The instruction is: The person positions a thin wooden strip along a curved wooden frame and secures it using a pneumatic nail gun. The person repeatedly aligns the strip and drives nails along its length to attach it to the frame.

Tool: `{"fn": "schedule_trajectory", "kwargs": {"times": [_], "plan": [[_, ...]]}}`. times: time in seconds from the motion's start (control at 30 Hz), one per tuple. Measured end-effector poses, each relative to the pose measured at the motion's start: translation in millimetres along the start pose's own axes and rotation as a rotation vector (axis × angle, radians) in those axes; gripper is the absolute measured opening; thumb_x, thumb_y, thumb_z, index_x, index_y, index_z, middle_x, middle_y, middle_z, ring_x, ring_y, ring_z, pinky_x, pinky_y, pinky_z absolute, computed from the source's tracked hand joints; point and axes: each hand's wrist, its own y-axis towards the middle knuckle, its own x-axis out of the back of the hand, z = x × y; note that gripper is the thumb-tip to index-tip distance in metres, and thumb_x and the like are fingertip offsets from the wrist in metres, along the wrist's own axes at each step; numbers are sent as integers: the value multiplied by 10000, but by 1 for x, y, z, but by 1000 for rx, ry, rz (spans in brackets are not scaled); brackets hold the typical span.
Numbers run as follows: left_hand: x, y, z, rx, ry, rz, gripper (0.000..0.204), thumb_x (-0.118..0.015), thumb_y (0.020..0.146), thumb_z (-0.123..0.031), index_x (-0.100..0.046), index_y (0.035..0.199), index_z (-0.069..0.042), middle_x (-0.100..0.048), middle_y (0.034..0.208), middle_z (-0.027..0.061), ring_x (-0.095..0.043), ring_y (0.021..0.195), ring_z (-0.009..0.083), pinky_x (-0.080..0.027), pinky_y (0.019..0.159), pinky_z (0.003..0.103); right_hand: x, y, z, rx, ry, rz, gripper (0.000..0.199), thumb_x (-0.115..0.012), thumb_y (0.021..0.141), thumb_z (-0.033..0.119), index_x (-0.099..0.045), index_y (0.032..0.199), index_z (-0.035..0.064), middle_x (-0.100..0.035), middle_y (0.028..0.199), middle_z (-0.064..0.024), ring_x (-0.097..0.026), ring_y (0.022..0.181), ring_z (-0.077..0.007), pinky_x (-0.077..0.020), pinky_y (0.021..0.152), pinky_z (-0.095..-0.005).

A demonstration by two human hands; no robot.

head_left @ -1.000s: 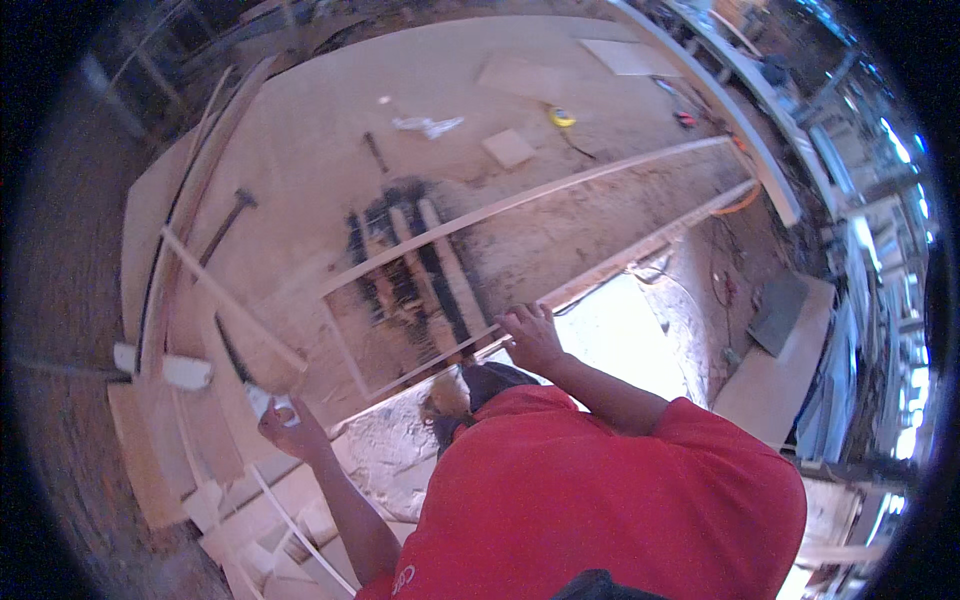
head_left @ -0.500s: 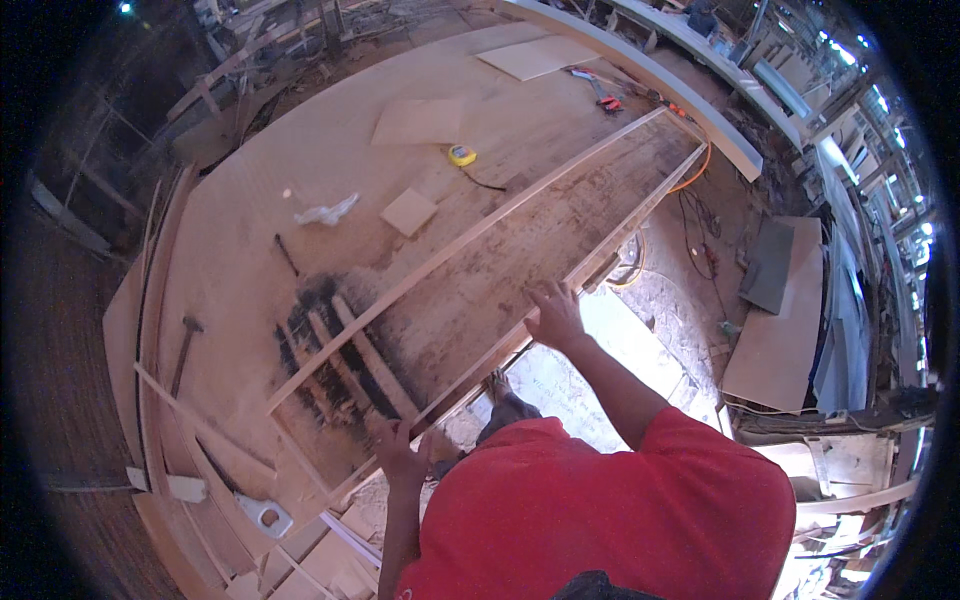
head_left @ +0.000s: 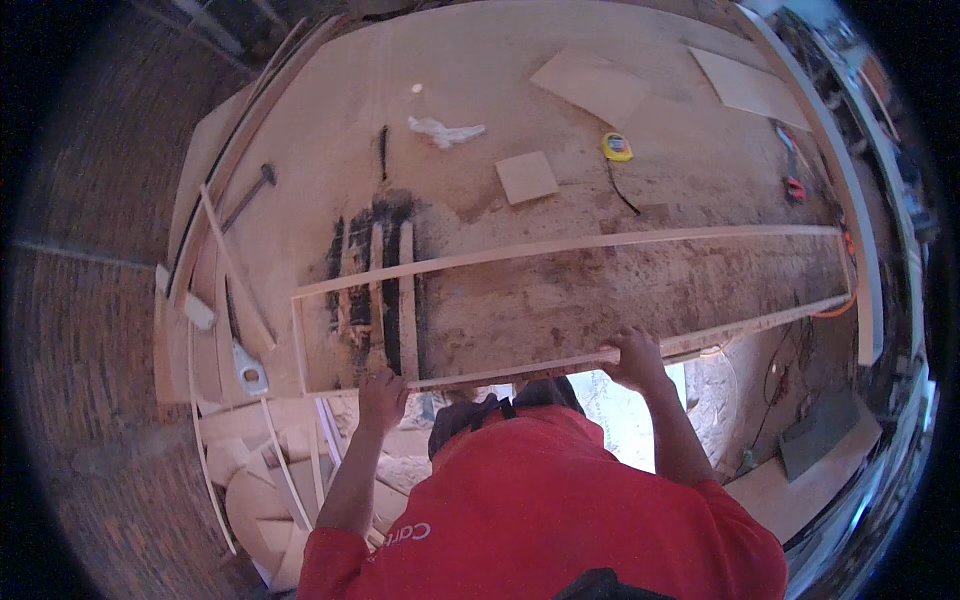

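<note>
Resting on a broad wooden tabletop [head_left: 310, 130], a long, narrow wooden frame [head_left: 560, 243] is held along its near rail.
The top is smooth and pale at the back, rougher and stained beneath the frame, whose slender straight rails lie along the near edge, probably for easy reach. Pale slats [head_left: 407, 300] run across a blackened, charred-looking patch, passing under the far rail. The left hand [head_left: 382, 402] curls narrowly on the near rail toward its left end, and the right hand [head_left: 635, 360] holds it a little past mid-length; that spacing likely keeps it steady, though the undersides of both grips are hidden. Beyond lie a hammer [head_left: 248, 195], a flat square offcut [head_left: 527, 178] and a rounded yellow tape measure [head_left: 617, 147], all outside the frame.
</note>
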Motion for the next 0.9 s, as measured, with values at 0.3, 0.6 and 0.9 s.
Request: {"fn": "schedule_trajectory", "kwargs": {"times": [0.3,0.6,0.9], "plan": [[9,-59,-46,498,2,-329,661,-833,804,-331,-605,1362,-59,-538,1294,201,-525,1214,389,-408,1044,532,37,263,89,117,413,-214,374,-770,898,287,-748,1173,34,-752,1134,-180,-716,1091,-312,-537,972,-416],[-99,-280,-140,1217,-52,-153,651,-809,811,-333,-598,1339,-16,-526,1372,308,-444,1331,503,-380,1109,609,-13,481,226,323,24,-394,606,-780,855,388,-627,1359,88,-699,1239,-211,-663,1165,-421,-514,1006,-510],[-171,-403,-263,1746,-194,70,632,-851,736,-369,-628,1225,-37,-579,1197,242,-542,1185,424,-479,993,548,6,531,215,235,390,-97,548,-755,874,288,-571,1348,85,-710,1234,-162,-687,1148,-338,-554,949,-438]]}}
